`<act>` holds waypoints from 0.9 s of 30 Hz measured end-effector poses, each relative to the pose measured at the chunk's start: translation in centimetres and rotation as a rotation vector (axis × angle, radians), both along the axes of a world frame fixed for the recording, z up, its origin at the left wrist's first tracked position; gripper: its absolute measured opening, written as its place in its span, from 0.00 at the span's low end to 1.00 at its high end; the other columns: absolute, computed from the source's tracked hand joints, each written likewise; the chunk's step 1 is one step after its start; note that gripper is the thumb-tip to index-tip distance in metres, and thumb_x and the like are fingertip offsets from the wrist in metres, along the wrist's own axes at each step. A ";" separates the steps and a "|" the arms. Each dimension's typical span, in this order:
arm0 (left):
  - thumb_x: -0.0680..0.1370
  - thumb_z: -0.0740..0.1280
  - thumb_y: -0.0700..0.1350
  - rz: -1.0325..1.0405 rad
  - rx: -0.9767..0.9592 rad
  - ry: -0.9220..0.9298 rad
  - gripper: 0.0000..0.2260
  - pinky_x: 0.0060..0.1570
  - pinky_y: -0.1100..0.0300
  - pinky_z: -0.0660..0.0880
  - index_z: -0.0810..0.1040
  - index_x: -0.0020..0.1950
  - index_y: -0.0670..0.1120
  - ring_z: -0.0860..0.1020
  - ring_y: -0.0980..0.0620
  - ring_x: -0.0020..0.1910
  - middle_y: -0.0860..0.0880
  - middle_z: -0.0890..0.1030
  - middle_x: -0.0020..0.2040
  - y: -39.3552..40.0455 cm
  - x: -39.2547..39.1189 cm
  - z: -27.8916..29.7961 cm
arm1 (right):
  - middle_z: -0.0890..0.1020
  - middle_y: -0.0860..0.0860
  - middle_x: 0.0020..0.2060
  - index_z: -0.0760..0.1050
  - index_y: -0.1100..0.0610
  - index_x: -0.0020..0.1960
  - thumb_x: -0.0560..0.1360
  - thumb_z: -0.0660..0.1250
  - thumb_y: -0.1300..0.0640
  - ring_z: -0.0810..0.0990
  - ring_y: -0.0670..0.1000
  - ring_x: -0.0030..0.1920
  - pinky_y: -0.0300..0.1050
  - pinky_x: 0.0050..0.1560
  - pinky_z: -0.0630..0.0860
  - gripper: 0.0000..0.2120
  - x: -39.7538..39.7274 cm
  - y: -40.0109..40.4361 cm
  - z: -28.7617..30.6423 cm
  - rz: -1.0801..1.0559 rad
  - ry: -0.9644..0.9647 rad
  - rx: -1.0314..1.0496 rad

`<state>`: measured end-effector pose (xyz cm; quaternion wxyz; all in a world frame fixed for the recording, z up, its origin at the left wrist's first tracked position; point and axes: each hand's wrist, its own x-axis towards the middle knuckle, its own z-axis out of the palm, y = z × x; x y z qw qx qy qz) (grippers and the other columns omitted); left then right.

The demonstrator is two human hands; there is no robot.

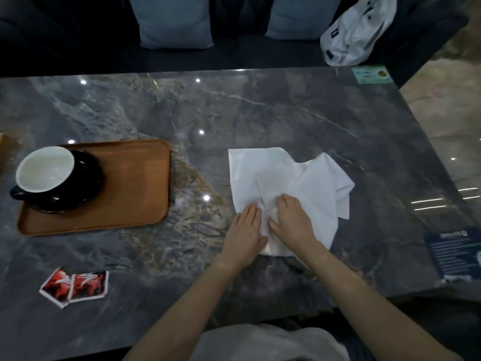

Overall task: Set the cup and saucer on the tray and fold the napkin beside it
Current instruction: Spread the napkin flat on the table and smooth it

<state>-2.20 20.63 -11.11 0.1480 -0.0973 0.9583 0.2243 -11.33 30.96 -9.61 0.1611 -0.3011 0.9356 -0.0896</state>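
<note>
Marble-patterned grey stone forms the glossy table (286, 113), dotted with reflected ceiling lights. A green card (371, 74) lies at its far right corner and a dark blue printed sheet (454, 252) at the right edge; the writing on both is too small and blurred to read. Two red-and-white packets (75, 286) sit near the front left, their markings also unreadable.

A brown rounded-corner tray (130, 183) rests at the left with bare room along its right half. On its left part stands a black saucer (86, 178) carrying a cup (45, 169), black outside and white inside, handle pointing toward the table's left edge.

Well apart to the right, with open stone between, the white napkin (283, 186) lies crumpled and partly folded, one flap trailing off to the right. The left hand (244, 234) lies flat with fingers straight, pressing the napkin's near left part. The right hand (292, 220) is spread palm-down on the napkin, fingers slightly bent; neither hand grips anything.

Beyond the far edge sit two blue-grey cushions (174, 20) and a white plastic bag (356, 29).
</note>
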 end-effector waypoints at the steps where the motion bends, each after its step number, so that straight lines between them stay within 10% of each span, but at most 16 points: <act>1: 0.79 0.56 0.51 -0.013 -0.021 -0.011 0.30 0.74 0.52 0.48 0.50 0.75 0.38 0.50 0.46 0.76 0.41 0.50 0.77 0.1 0.0 -0.5 | 0.68 0.60 0.68 0.62 0.64 0.70 0.76 0.61 0.52 0.64 0.58 0.68 0.47 0.67 0.63 0.26 -0.2 0.2 -0.3 0.012 -0.011 -0.003; 5: 0.75 0.55 0.55 0.025 -0.183 0.018 0.27 0.64 0.51 0.69 0.70 0.68 0.40 0.70 0.47 0.68 0.42 0.71 0.69 0.2 -0.3 -0.6 | 0.77 0.61 0.59 0.78 0.63 0.54 0.76 0.62 0.58 0.72 0.58 0.62 0.49 0.61 0.69 0.12 -1.2 0.4 -0.7 0.050 0.013 -0.097; 9: 0.81 0.51 0.53 0.040 -0.205 -0.083 0.28 0.73 0.50 0.47 0.48 0.75 0.40 0.47 0.47 0.76 0.42 0.48 0.77 -0.5 -0.1 -0.5 | 0.82 0.57 0.41 0.81 0.62 0.41 0.74 0.64 0.58 0.78 0.57 0.46 0.50 0.46 0.73 0.10 -2.0 -0.1 -0.2 0.065 -0.030 -0.245; 12: 0.81 0.50 0.55 0.118 -0.249 -0.099 0.28 0.73 0.50 0.47 0.48 0.75 0.42 0.48 0.48 0.76 0.42 0.48 0.77 -1.5 0.6 0.0 | 0.83 0.57 0.38 0.81 0.62 0.41 0.75 0.65 0.57 0.78 0.57 0.42 0.50 0.43 0.73 0.10 -2.3 -1.2 1.0 0.060 -0.119 -0.355; 18: 0.77 0.51 0.64 0.361 -0.039 -0.173 0.26 0.65 0.47 0.64 0.76 0.55 0.45 0.73 0.46 0.62 0.43 0.77 0.61 -3.9 1.2 3.8 | 0.82 0.46 0.41 0.81 0.56 0.47 0.75 0.66 0.55 0.79 0.44 0.43 0.35 0.45 0.73 0.07 -2.7 -3.1 4.6 -0.071 -0.433 -0.609; 22: 0.71 0.59 0.66 0.615 0.373 0.069 0.28 0.54 0.55 0.72 0.79 0.56 0.45 0.77 0.49 0.55 0.47 0.81 0.56 -5.8 0.5 7.6 | 0.84 0.48 0.42 0.82 0.57 0.47 0.74 0.67 0.54 0.80 0.44 0.44 0.35 0.47 0.74 0.07 -3.3 -4.0 6.9 -0.002 -0.511 -0.633; 27: 0.74 0.64 0.37 0.510 0.179 0.493 0.19 0.61 0.55 0.68 0.72 0.65 0.43 0.71 0.47 0.62 0.42 0.72 0.65 -7.1 -0.9 10.5 | 0.83 0.48 0.39 0.83 0.57 0.45 0.72 0.70 0.58 0.79 0.41 0.40 0.31 0.43 0.73 0.05 -4.0 -4.7 8.9 0.075 -0.503 -0.652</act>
